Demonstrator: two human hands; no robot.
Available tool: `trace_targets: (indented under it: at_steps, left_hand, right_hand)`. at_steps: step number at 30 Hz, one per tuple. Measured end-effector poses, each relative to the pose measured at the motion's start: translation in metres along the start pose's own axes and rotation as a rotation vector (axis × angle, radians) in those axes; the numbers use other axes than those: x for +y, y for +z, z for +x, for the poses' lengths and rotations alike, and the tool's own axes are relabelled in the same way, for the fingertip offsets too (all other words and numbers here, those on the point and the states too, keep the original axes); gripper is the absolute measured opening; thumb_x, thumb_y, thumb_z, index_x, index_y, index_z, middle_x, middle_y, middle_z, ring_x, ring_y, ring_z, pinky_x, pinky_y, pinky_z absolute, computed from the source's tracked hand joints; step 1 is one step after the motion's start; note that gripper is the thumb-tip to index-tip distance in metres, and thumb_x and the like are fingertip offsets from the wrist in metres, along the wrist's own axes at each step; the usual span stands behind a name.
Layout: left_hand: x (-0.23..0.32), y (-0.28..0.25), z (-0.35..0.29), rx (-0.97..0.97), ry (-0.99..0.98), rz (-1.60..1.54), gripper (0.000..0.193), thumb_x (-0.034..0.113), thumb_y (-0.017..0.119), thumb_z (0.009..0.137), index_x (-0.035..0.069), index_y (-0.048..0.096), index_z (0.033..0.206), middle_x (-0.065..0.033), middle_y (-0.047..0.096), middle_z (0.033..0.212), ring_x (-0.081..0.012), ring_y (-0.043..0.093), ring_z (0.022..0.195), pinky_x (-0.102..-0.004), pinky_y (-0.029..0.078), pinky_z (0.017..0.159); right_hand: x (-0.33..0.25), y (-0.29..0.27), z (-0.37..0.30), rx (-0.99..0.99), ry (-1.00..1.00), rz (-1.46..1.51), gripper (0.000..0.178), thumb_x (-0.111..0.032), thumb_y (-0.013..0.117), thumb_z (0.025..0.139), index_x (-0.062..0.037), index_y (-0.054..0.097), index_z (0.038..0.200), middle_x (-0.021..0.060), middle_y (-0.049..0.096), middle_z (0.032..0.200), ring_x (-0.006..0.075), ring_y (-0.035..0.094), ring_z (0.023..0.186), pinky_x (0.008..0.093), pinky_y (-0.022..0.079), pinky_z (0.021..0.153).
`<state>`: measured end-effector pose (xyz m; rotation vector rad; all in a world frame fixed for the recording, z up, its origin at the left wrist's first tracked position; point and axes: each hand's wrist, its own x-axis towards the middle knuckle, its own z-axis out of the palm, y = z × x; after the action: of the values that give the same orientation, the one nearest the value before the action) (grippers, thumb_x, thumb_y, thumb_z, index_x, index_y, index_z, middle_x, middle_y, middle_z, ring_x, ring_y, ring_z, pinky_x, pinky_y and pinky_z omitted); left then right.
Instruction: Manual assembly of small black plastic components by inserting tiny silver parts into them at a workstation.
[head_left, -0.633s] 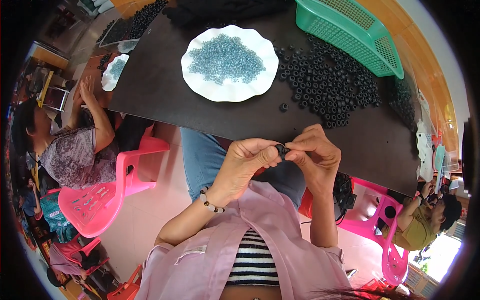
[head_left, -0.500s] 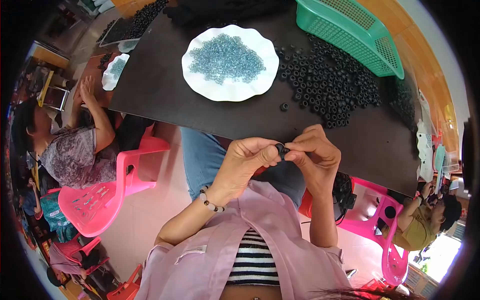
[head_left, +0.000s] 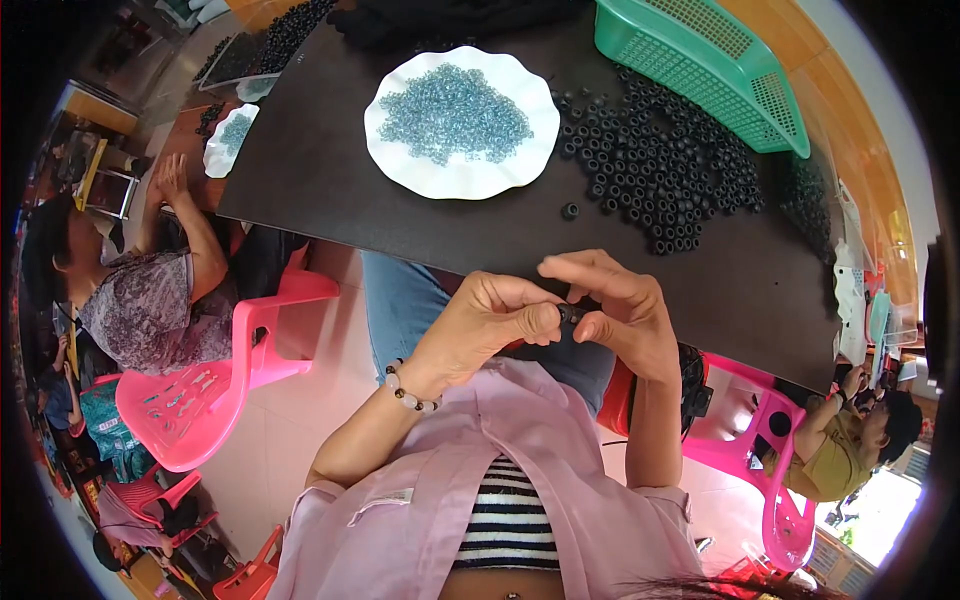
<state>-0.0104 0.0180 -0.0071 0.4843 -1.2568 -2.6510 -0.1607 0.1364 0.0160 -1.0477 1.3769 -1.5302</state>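
Observation:
My left hand (head_left: 472,325) pinches a small black ring-shaped part (head_left: 570,313) between thumb and fingers, just off the table's near edge. Close beside it is my right hand (head_left: 638,318), its index finger raised away from its thumb. The right thumb tip lies right at the part; whether it touches cannot be made out. On the dark table (head_left: 320,170), a white wavy-edged plate (head_left: 455,185) bears a heap of small clear bluish rings (head_left: 455,115). To its right spreads a pile of black ring-shaped parts (head_left: 660,150), with a single black part (head_left: 570,211) apart from them.
A green perforated basket (head_left: 700,75) stands at the far right behind the pile. Dark cloth (head_left: 450,22) lies at the back. A person (head_left: 150,290) sits at the left by a pink chair (head_left: 240,375); another person (head_left: 850,440) is at the right near a pink chair (head_left: 745,425).
My right fingers have come off the black part and spread apart, the index finger lifting up and leftward. My left hand keeps its pinch, slightly lower.

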Motion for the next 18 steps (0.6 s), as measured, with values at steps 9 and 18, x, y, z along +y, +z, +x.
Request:
trace_targets:
  at_steps: [9,18]
  left_hand:
    - [-0.003,0.003,-0.004,0.042,-0.044,-0.094,0.025,0.026,0.068,0.085,0.001,0.07,0.085,-0.0074,0.067,0.075,-0.0092,0.061,0.065,-0.0217,0.05,0.061]
    - [-0.003,0.011,-0.009,0.079,0.078,-0.008,0.025,0.024,0.067,0.086,-0.001,0.07,0.089,-0.0089,0.068,0.076,-0.0099,0.063,0.068,-0.0218,0.052,0.064]
  right_hand:
    - [0.013,0.008,0.001,-0.013,-0.176,-0.003,0.043,-0.036,0.074,0.071,-0.0041,0.071,0.1,0.011,0.069,0.096,0.0187,0.053,0.087,0.0308,0.043,0.076]
    - [0.012,0.016,-0.006,0.093,-0.132,0.103,0.039,-0.033,0.073,0.073,-0.0021,0.071,0.096,0.0113,0.069,0.095,0.0175,0.054,0.084,0.0286,0.045,0.072]
